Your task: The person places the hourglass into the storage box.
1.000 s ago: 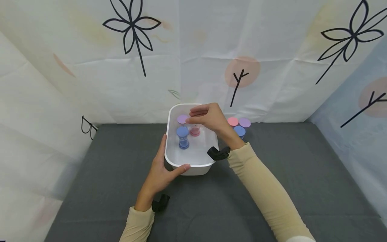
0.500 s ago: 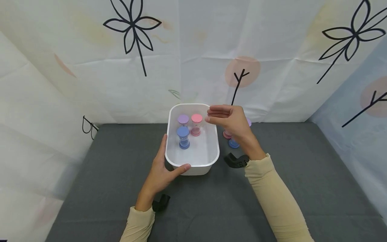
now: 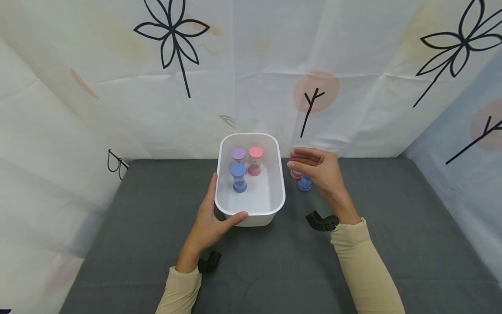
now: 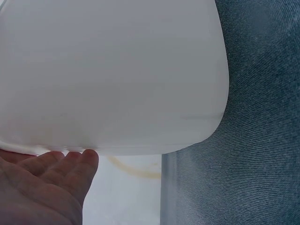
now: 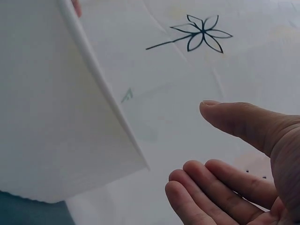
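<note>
From the head view, a white tub (image 3: 249, 209) sits on the grey table (image 3: 117, 244) with three sand timers standing inside it: a purple timer (image 3: 238, 154), a pink timer (image 3: 256, 160) and a blue timer (image 3: 239, 177). The left hand (image 3: 209, 224) holds the tub's near left corner, thumb along the front wall and fingers up the side. The right hand (image 3: 319, 170) hovers just right of the tub, fingers loosely spread and holding nothing, above two more timers on the table, a pink-based one (image 3: 295, 174) and a blue-based one (image 3: 304, 185); whether more lie behind the hand cannot be told. The left wrist view shows only the tub's outer wall (image 4: 112, 75) with fingertips (image 4: 70, 161) pressed under its rim. The right wrist view shows the empty open palm (image 5: 234, 187) beside the tub's wall (image 5: 51, 117), no timers visible.
</note>
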Demonstrator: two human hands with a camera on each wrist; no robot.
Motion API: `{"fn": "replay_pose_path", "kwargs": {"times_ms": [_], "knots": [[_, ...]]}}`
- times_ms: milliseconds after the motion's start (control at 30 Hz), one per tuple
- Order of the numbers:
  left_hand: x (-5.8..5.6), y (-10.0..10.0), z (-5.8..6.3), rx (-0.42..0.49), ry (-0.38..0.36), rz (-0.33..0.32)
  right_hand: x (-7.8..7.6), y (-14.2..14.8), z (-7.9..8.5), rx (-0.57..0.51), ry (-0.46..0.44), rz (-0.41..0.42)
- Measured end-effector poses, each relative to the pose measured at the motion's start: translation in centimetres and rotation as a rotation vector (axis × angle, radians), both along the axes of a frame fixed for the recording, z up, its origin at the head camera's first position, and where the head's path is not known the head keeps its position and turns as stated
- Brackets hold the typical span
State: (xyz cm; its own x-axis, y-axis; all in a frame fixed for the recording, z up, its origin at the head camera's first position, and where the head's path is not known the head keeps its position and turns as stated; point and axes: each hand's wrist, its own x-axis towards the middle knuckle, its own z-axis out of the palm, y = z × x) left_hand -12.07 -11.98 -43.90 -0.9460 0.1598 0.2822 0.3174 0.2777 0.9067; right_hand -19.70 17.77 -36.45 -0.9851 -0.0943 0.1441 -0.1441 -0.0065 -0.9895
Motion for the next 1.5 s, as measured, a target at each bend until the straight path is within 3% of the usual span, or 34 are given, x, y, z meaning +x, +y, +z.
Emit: {"fn": "replay_pose_path", "kwargs": {"times_ms": [200,367,667,1000,1267,1500], "knots": [[0.0,0.0,0.0,-0.001,-0.007,-0.002,0.3,1.5,-1.5,-0.117,0.009,-0.039],[0.0,0.0,0.1,-0.003,-0.003,-0.001,0.7,2.6,-2.4,-0.128,0.032,-0.086],[0.0,0.0,0.0,0.007,-0.010,-0.004,1.2,3.7,-3.7,-0.029,0.117,-0.205],[-0.1,0.0,-0.1,0.015,-0.009,-0.009,1.3,4.2,-4.5,0.179,0.262,-0.308],[0.0,-0.1,-0.1,0.018,-0.004,-0.007,2.2,3.6,-4.4,0.296,0.222,-0.373],[-0.1,-0.1,-0.2,0.017,0.006,-0.015,0.9,4.6,-7.4,0.311,0.183,-0.386]]}}
